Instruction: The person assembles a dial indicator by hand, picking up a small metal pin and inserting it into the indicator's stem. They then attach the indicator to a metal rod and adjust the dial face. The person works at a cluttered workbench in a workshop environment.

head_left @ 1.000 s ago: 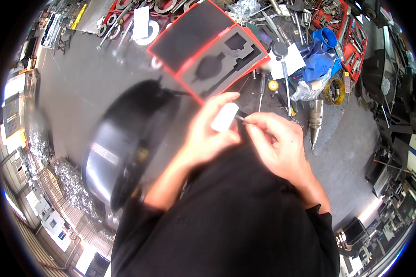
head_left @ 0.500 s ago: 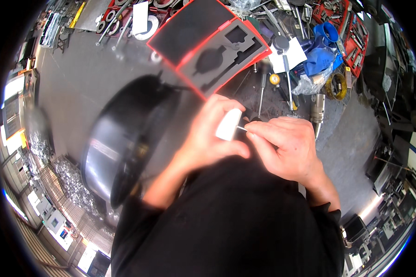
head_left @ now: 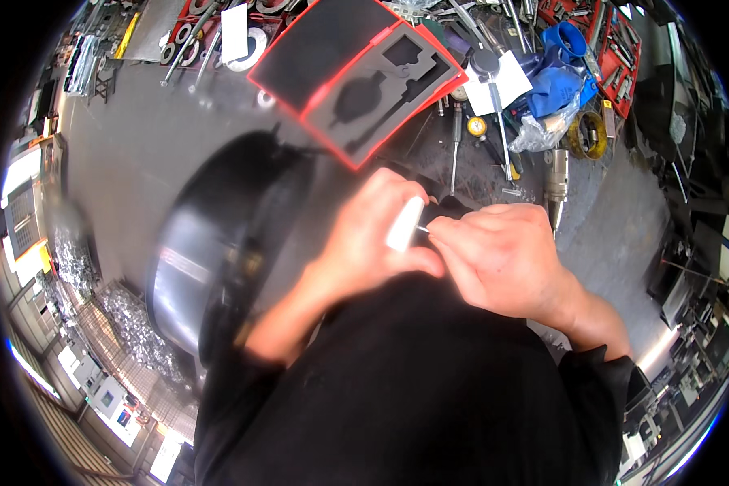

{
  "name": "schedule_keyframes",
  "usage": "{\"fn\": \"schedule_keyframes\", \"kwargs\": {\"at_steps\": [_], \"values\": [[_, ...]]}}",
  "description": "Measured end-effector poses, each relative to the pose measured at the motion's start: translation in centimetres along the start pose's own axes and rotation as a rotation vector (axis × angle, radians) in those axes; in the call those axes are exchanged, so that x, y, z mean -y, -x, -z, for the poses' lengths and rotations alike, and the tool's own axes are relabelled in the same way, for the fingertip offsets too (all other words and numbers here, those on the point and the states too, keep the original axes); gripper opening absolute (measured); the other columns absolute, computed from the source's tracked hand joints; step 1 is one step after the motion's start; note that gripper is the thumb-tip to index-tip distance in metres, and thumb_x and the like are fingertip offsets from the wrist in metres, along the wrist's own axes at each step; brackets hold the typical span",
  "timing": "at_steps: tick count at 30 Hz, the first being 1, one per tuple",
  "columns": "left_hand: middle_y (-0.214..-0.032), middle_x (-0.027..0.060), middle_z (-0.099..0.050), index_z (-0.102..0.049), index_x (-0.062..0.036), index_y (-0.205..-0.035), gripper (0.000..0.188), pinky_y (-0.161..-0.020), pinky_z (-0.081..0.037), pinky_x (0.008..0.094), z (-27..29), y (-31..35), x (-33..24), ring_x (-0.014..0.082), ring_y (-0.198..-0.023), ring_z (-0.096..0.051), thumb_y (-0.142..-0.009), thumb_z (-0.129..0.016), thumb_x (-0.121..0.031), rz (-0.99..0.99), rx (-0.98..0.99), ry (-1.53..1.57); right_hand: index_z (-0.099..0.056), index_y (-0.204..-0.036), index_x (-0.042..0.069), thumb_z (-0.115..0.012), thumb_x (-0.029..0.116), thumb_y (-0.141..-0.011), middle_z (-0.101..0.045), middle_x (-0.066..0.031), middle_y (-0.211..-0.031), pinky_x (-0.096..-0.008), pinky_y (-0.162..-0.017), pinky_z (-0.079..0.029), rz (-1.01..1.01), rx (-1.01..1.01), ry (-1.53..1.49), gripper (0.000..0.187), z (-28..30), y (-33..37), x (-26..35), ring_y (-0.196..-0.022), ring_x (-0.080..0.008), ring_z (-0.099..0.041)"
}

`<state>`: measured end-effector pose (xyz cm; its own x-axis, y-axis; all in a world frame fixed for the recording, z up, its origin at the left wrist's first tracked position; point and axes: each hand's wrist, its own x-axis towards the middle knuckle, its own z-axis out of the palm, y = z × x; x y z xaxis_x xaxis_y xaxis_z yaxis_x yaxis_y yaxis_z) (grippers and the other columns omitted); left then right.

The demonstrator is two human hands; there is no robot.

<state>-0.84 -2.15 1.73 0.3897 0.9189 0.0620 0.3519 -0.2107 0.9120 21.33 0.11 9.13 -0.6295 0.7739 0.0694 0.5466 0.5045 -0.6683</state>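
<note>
In front of my body my left hand [head_left: 364, 231] is closed round a small white flat-faced piece [head_left: 404, 224], thumb below it and fingers above. The bright face is washed out, so its exact kind does not show. From its right side a thin metal stem [head_left: 423, 229] sticks out. My right hand [head_left: 498, 255] pinches the end of this stem between thumb and bent forefinger. Just beyond my hands lies an open red case [head_left: 393, 91] with grey foam. Its cutouts, a rounded one and several angular ones, hold nothing.
A large black, shiny curved object [head_left: 211, 251] stands to my left. Beyond my hands lie a dial gauge [head_left: 477, 126], a blue cloth-like piece [head_left: 552, 95], a yellow ring [head_left: 588, 135], a metal tool holder [head_left: 556, 186] and a red tray of tools [head_left: 620, 61].
The white face has turned and looks narrower. My right forearm has swung outward to the right, while its fingers stay at the stem. The case looks slightly shifted as the view moved.
</note>
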Motion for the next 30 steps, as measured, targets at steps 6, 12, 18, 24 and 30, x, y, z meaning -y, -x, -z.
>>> {"fn": "schedule_keyframes", "kwargs": {"at_steps": [6, 12, 18, 24, 30], "values": [[-0.101, 0.0117, -0.06, -0.062, -0.0028, -0.112, 0.084, -0.077, -0.052, 0.0401, -0.7, 0.7, -0.3, 0.0308, -0.088, -0.062, -0.066, -0.087, -0.068, 0.069, 0.089, -0.033, -0.064, -0.078, 0.007, -0.071, 0.011, -0.085, -0.062, -0.0062, -0.064, -0.0402, -0.055, -0.051, -0.121, 0.044, -0.134, 0.011, -1.0, 1.2, -0.2, -0.058, -0.0282, -0.064], [-0.1, 0.0114, -0.06, -0.063, -0.0033, -0.111, 0.08, -0.078, -0.052, 0.0406, -2.4, 2.4, 0.0, 0.0318, -0.088, -0.063, -0.069, -0.088, -0.066, 0.143, 0.235, 0.025, -0.069, -0.077, 0.0, -0.064, 0.008, -0.092, -0.063, -0.0137, -0.064, -0.037, -0.053, -0.042, -0.686, 0.176, -0.769, 0.017, -2.5, 3.3, -0.6, -0.051, -0.0236, -0.056], [-0.095, 0.0118, -0.061, -0.062, -0.0024, -0.11, 0.074, -0.077, -0.052, 0.0415, -3.5, 2.8, 0.3, 0.0321, -0.086, -0.063, -0.075, -0.086, -0.063, 0.185, 0.325, 0.096, -0.065, -0.079, 0.008, -0.067, 0.011, -0.087, -0.062, -0.0113, -0.065, -0.0462, -0.055, -0.049, -0.253, 0.129, -0.288, 0.009, -2.9, 4.5, -0.8, -0.061, -0.0355, -0.065], [-0.095, 0.0136, -0.064, -0.062, -0.0013, -0.109, 0.073, -0.078, -0.052, 0.0424, -3.9, 3.0, 0.6, 0.034, -0.086, -0.065, -0.079, -0.084, -0.064, 0.195, 0.383, 0.13, -0.067, -0.08, 0.006, -0.065, 0.008, -0.089, -0.063, -0.0125, -0.065, -0.0454, -0.054, -0.046, -0.358, 0.089, -0.42, 0.009, -3.8, 5.5, -0.9, -0.058, -0.0349, -0.063], [-0.098, 0.0178, -0.067, -0.064, 0.0012, -0.106, 0.074, -0.081, -0.053, 0.0455, -3.7, 2.8, 0.9, 0.0393, -0.09, -0.067, -0.08, -0.081, -0.066, 0.187, 0.5, 0.094, -0.067, -0.08, 0.006, -0.065, 0.009, -0.089, -0.064, -0.0135, -0.065, -0.0447, -0.054, -0.047, -0.549, 0.292, -0.62, 0.01, -4.0, 5.7, -1.7, -0.058, -0.0341, -0.064]]}}
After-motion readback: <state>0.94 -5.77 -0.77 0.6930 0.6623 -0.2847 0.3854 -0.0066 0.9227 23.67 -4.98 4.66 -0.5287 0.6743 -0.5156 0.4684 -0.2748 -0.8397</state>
